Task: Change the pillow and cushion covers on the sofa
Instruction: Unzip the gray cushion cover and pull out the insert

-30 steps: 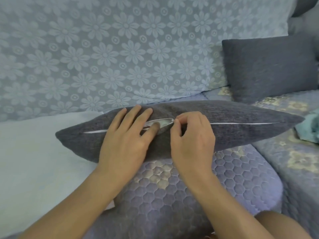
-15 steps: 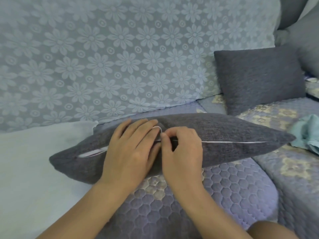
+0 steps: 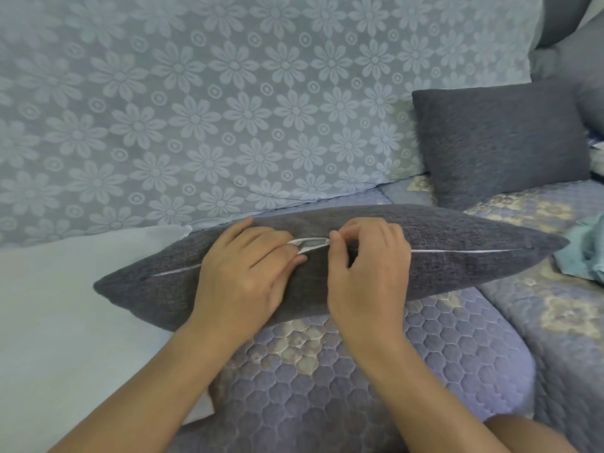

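The quilted sofa seat (image 3: 376, 371) carries two grey cushions (image 3: 457, 266) and a teal cloth (image 3: 585, 253).

A pale blue floral cloth (image 3: 228, 109) drapes the backrest. A plain white sheet (image 3: 65, 315) lies at the left, next to a quilted lavender seat cover (image 3: 408, 371). A crumpled teal cloth (image 3: 588, 250) sits at the right edge.

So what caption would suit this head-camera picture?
Both hands, left hand and right hand, work the white zip of a grey cushion on the sofa.
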Action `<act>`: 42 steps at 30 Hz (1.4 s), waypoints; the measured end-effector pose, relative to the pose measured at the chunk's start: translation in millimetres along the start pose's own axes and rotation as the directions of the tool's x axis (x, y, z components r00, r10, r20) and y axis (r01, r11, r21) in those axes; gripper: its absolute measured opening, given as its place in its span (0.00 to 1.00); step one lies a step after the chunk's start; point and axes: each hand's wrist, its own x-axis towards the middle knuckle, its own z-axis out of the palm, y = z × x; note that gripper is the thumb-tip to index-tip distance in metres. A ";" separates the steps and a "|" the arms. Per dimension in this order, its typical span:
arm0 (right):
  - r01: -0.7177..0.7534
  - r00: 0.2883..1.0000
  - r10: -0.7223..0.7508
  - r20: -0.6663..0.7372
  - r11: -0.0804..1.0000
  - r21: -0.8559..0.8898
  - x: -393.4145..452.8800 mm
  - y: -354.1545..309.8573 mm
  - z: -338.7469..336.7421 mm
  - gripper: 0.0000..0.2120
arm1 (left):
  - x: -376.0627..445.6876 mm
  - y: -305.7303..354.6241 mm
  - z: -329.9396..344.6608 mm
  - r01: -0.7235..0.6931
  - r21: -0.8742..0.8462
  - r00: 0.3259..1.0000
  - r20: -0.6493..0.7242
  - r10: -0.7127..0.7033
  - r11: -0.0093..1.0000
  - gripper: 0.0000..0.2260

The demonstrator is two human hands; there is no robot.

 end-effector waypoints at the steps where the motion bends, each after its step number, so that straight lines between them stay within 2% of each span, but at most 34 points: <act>1: -0.015 1.000 0.015 -0.016 0.999 -0.029 6.4 4.7 -3.7 0.07 | 1.4 -1.4 -0.8 0.005 0.013 1.000 -0.023 -0.005 1.000 0.07; 3: -0.078 0.994 0.072 -0.084 0.994 -0.073 22.3 21.4 -14.2 0.07 | 3.8 -8.6 -5.2 0.040 0.052 0.997 -0.062 -0.037 0.998 0.08; 6: -0.270 0.943 0.236 -0.236 0.955 -0.121 51.2 66.1 -34.7 0.07 | 2.5 -25.5 -12.0 0.141 0.127 0.989 -0.071 -0.133 0.982 0.09; 8: -0.399 0.884 0.360 -0.299 0.914 -0.078 65.7 91.4 -47.8 0.07 | 4.4 -32.6 -14.3 0.185 0.180 0.982 -0.006 -0.187 0.966 0.11; 10: -0.454 0.846 0.435 -0.307 0.891 0.012 70.6 103.3 -54.9 0.06 | 11.0 -28.2 -11.7 0.178 0.204 0.975 0.093 -0.200 0.963 0.12; 13: -0.423 0.862 0.419 -0.286 0.905 0.049 66.4 106.8 -59.9 0.05 | 20.2 -5.7 -3.7 0.108 0.133 0.960 0.244 -0.138 0.985 0.13; 17: -0.389 0.883 0.387 -0.266 0.920 0.047 58.2 111.8 -69.9 0.05 | 21.4 19.9 14.6 -0.059 0.035 0.905 0.424 0.039 0.998 0.18; 21: -0.407 0.876 0.399 -0.271 0.913 0.027 54.0 120.4 -84.9 0.05 | 18.0 28.8 21.3 -0.123 -0.031 0.926 0.357 0.126 0.992 0.12; 24: -0.518 0.785 0.510 -0.351 0.852 0.078 61.7 146.8 -101.3 0.04 | 5.1 28.6 16.5 -0.133 -0.042 0.937 0.320 0.140 0.990 0.13; 25: -0.557 0.754 0.564 -0.337 0.821 0.128 62.9 153.3 -103.4 0.04 | 0.8 30.0 15.5 -0.138 -0.042 0.934 0.326 0.144 0.990 0.13; 27: -0.570 0.757 0.584 -0.294 0.809 0.141 61.0 160.0 -102.6 0.05 | -4.0 34.9 14.0 -0.124 -0.041 0.926 0.354 0.130 0.991 0.14; 28: -0.566 0.767 0.579 -0.277 0.813 0.134 58.5 161.0 -101.2 0.06 | -4.9 37.5 12.8 -0.097 -0.043 0.923 0.370 0.107 0.994 0.15; 31: -0.611 0.734 0.644 -0.217 0.765 0.205 46.8 162.1 -100.3 0.09 | -2.6 45.9 9.2 0.017 -0.073 0.905 0.426 0.016 0.997 0.20; 33: -0.623 0.729 0.667 -0.157 0.741 0.250 36.6 160.7 -100.5 0.16 | 3.7 54.6 9.7 0.084 -0.045 0.895 0.442 -0.055 0.995 0.21; 35: -0.590 0.763 0.636 -0.116 0.758 0.277 27.6 152.0 -99.1 0.24 | 12.6 63.4 12.2 0.133 0.029 0.877 0.463 -0.131 0.991 0.22; 37: -0.580 0.772 0.627 -0.102 0.762 0.287 21.6 148.7 -99.6 0.33 | 24.8 68.1 15.1 0.123 0.115 0.851 0.498 -0.164 0.986 0.22; 40: -0.656 0.699 0.710 -0.086 0.685 0.317 22.4 160.9 -107.5 0.37 | 41.3 69.7 19.7 0.098 0.160 0.822 0.544 -0.170 0.982 0.21; 42: -0.702 0.604 0.797 -0.018 0.542 0.462 27.4 173.6 -116.9 0.35 | 49.2 69.0 19.8 0.092 0.160 0.804 0.570 -0.168 0.983 0.21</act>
